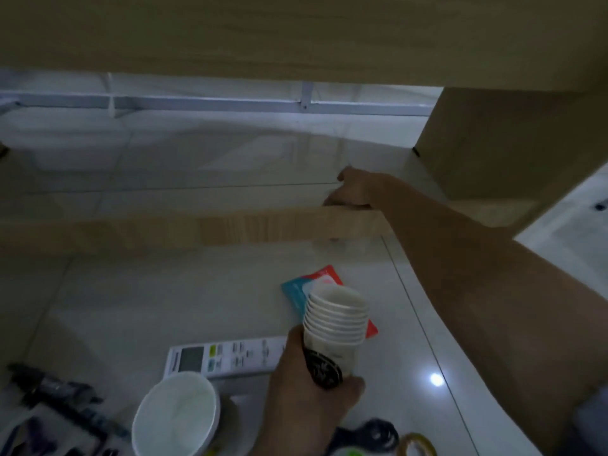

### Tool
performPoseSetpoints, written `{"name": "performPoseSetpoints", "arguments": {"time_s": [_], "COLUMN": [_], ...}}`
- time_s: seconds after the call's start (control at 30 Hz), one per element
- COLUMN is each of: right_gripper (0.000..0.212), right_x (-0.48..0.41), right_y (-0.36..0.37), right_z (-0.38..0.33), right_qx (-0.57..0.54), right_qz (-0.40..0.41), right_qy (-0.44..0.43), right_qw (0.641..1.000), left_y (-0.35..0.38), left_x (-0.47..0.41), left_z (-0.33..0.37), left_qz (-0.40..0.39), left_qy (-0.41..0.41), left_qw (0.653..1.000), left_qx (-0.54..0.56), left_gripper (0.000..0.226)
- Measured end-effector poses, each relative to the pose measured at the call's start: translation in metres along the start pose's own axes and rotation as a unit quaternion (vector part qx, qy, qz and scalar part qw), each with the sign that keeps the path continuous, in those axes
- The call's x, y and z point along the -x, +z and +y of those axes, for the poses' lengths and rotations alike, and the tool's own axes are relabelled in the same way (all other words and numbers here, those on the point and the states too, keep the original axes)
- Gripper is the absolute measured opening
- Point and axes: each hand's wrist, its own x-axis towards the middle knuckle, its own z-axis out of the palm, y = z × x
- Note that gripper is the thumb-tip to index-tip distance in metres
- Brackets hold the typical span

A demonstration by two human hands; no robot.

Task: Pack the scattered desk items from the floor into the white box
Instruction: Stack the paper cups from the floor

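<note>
My left hand [306, 399] is low in the middle, shut on a stack of white paper cups [335, 324] together with a small dark patterned item [324, 370]. My right hand [353, 190] reaches forward past a wooden crossbar [230, 227] under the desk. Its fingers curl down behind the bar, and what they touch is hidden. On the tiled floor lie a white remote control [230, 355], a blue and red packet [306, 284] and a white bowl [177, 413]. The white box is not in sight.
The desk's underside [296, 34] fills the top and a wooden side panel [500, 143] stands at the right. Black items [56, 399] lie at the bottom left. A tape roll [419, 444] and a black object [378, 431] sit at the bottom edge.
</note>
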Motion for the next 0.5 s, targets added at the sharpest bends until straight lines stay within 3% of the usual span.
{"name": "performPoseSetpoints", "arguments": {"time_s": [0.1,0.17,0.2,0.23,0.27,0.33,0.37,0.43,0.5], "right_gripper": [0.076,0.092,0.083,0.069,0.057,0.044,0.038,0.029,0.018], "right_x": [-0.033,-0.050,-0.057,-0.064,-0.073,-0.084,-0.086,-0.079,-0.054], "right_y": [0.006,0.016,0.022,0.028,0.033,0.034,0.033,0.022,0.006], "right_z": [0.000,0.002,0.004,0.006,0.008,0.006,0.004,0.003,0.005], "right_qx": [0.060,0.086,0.107,0.129,0.136,0.118,0.101,0.060,0.000], "right_qz": [-0.014,-0.024,-0.018,-0.005,0.013,0.035,0.052,0.124,0.254], "right_qy": [0.011,0.007,-0.004,-0.015,-0.026,-0.047,-0.064,-0.088,-0.112], "right_qw": [0.998,0.996,0.994,0.992,0.990,0.991,0.991,0.987,0.961], "left_y": [-0.003,0.008,0.015,0.010,0.002,-0.009,-0.011,-0.011,-0.005], "left_x": [-0.013,-0.068,-0.098,-0.117,-0.112,-0.064,-0.045,-0.020,-0.034], "left_z": [-0.025,-0.196,-0.261,-0.291,-0.271,-0.127,-0.063,0.004,-0.017], "left_qz": [-0.082,0.017,0.065,0.097,0.108,0.028,-0.027,-0.046,-0.033], "left_qy": [-0.018,-0.020,-0.002,0.006,-0.020,-0.033,-0.020,-0.017,-0.009], "left_qw": [0.995,0.996,0.991,0.986,0.988,0.997,0.996,0.990,0.991], "left_qx": [-0.053,-0.082,-0.114,-0.137,-0.110,-0.066,-0.087,-0.133,-0.129], "left_gripper": [0.083,0.119,0.141,0.146,0.138,0.092,0.081,0.093,0.093]}}
